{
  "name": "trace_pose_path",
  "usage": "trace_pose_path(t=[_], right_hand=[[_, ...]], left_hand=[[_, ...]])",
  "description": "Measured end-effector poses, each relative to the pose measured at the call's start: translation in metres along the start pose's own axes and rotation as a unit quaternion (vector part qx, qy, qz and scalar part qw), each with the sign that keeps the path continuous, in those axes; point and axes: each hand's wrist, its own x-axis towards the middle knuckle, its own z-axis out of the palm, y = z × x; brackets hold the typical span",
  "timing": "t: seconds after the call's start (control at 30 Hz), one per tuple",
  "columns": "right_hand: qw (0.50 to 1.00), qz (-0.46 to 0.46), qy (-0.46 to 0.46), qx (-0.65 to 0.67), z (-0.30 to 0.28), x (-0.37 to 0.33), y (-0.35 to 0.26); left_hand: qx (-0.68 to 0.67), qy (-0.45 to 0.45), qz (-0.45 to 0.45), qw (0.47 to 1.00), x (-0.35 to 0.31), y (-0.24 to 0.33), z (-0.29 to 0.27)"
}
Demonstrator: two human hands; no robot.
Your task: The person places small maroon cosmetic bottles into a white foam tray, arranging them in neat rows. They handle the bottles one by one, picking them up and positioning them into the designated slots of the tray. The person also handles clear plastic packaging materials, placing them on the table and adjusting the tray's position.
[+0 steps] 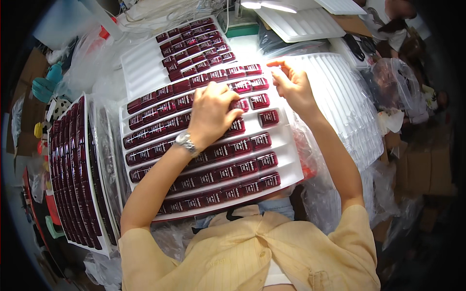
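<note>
A white ridged tray [286,150] lies before me with rows of small, glossy, dark red rectangular pieces [268,118] bearing white print. My left hand [211,114], with a metal watch [186,141] at the wrist, bends over the middle rows. Its thumb and forefinger are closed around a dark red piece near the right end of a row. Off the upper right ends of the rows, my right hand [293,87] is raised with thumb and forefinger drawn together. Glare hides whatever its fingertips may hold. Gaps show between some pieces close to the left fingers.
Behind lies another partly filled white tray [138,72]. Filled trays [73,169] stand tilted at my left. Stacked white ridged trays [335,97] are on the right, with more trays [301,24] under a lamp [269,6]. Plastic bags [398,87] and cardboard boxes [424,165] crowd the right side.
</note>
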Motion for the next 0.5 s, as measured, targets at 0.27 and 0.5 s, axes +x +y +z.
trace_pose_path(t=[0.27,0.5], right_hand=[[0.996,0.085,-0.011,0.006,-0.020,-0.042,-0.025],[0.999,-0.018,-0.024,-0.029,0.018,-0.088,-0.016]], left_hand=[[0.063,-0.032,0.027,0.997,-0.036,0.011,-0.025],[-0.343,-0.037,-0.071,0.936,-0.034,0.036,-0.028]])
